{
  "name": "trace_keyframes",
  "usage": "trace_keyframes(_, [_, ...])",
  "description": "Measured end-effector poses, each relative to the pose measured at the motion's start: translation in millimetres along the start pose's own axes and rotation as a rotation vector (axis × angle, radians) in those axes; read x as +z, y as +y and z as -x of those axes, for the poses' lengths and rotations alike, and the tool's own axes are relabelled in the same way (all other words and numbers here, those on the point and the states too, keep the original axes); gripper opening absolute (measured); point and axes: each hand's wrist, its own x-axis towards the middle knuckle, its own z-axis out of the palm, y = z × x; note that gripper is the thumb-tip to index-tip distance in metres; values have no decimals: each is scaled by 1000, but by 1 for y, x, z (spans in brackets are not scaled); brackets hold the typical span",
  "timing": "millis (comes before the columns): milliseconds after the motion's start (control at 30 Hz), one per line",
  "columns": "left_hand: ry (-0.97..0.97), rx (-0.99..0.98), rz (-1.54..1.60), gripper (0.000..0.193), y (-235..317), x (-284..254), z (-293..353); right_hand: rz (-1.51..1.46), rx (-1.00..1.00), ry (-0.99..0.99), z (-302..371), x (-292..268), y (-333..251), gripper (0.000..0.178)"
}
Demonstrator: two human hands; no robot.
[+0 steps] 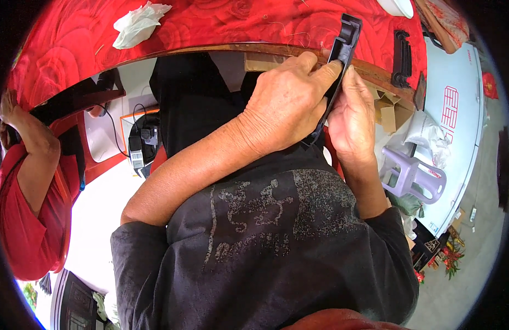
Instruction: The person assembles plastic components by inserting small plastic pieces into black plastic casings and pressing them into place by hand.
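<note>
A long, narrow black plastic piece (349, 34) with a hollow trough shape tilts across the table's edge, its far end over the red cloth. My left hand (292, 100) lies over its near part, fingers pressed along the inside. Behind it, my right hand (353, 116) grips the same piece, with the thumb along its side. The left fingers and palm cover much of the lower length. On the table to the right rests another black plastic piece (401, 59) of similar length.
Red rose-patterned cloth covers the table (232, 25). It bears a crumpled white tissue (140, 25) and a white bowl (397, 6). At left sits a person in a red shirt (34, 220). A lilac plastic stool (411, 175) and a pale blue board (455, 115) stand at right.
</note>
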Motion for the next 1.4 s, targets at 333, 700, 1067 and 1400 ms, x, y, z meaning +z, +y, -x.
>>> trace_keyframes(333, [40,6,39,50,1,-1,2,-13,-1,-8,-2,-8,3,34])
trace_keyframes(700, [6,82,3,45,4,8,20,-11,-43,6,-6,-6,-5,39])
trace_keyframes(1067, [-277,-18,80,64,6,11,27,20,-40,-13,-2,-3,-6,44])
trace_keyframes(1400, [-334,-73,220,70,3,12,26,-10,21,18,6,-2,3,45])
